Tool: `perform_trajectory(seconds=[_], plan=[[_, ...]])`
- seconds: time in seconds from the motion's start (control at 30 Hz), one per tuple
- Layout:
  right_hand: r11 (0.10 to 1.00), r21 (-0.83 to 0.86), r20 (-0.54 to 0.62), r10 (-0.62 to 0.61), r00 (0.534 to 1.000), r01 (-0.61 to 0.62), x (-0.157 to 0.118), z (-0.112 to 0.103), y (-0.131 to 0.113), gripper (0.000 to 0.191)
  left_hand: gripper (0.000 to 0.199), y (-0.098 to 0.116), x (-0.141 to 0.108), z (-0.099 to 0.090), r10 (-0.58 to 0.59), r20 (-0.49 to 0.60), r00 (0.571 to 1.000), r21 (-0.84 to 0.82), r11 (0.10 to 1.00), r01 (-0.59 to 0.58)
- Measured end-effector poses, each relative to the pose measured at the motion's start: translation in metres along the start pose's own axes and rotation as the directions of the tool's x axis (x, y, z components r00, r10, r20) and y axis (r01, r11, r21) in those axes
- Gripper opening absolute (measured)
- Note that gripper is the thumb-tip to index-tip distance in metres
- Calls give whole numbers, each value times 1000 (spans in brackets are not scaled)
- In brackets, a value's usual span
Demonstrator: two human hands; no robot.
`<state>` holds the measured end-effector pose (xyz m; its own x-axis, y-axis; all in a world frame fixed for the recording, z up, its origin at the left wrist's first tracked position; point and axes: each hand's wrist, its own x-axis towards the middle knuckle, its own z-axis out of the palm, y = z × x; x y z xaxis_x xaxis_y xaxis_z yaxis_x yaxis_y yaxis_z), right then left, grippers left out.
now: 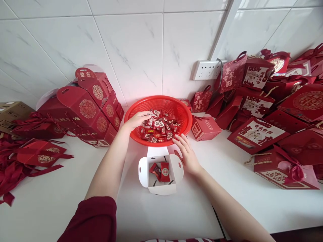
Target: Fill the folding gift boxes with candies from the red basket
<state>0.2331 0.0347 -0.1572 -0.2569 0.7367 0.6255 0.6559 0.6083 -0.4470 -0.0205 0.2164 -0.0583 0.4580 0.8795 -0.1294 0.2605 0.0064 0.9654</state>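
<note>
A red plastic basket [186,116] holds several wrapped candies [159,124]. My left hand [137,120] reaches over the basket's left side, its fingers bent together at the candies; what they hold, if anything, is hidden. Near the basket's front right rim is my right hand [186,153], with its fingers apart and nothing in them. In front of the basket stands a small box [162,190] with its white inside showing and its flaps spread. Two red candy packets [165,172] lie in it, one of them tilted against the other.
Stacked red gift boxes [84,111] stand at the left, beside red ribboned boxes [42,153] and a cardboard box [12,116]. Many more gift boxes [257,134] fill the right. A small red box [205,128] adjoins the basket. Behind is a tiled wall with a power strip [207,70].
</note>
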Motion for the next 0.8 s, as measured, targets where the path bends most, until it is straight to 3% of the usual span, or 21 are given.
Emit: perform_trajectory(seconds=[0.33,0.47,0.53,0.67,0.73,0.8], plan=[[1000,3,2,-11,1000,11,-1,-1,3,62,32,2,0,1,33,16,999,151,988,-35],[1000,4,1,-5,1000,5,-2,-1,5,60,32,3,2,3,105,-105,989,252,965,-76],[1000,7,-2,10,1000,-10,-2,-1,5,59,34,9,-2,7,153,-189,970,212,971,-112],[1000,16,-11,17,1000,-17,0,-2,6,58,35,31,-28,23,210,-246,946,25,977,-210],[1000,21,-11,18,1000,-18,0,-3,6,58,35,41,-51,34,190,-175,966,10,982,-191],[999,24,-13,22,1000,-22,-1,-2,6,58,33,49,-78,47,157,-46,986,100,983,-152]])
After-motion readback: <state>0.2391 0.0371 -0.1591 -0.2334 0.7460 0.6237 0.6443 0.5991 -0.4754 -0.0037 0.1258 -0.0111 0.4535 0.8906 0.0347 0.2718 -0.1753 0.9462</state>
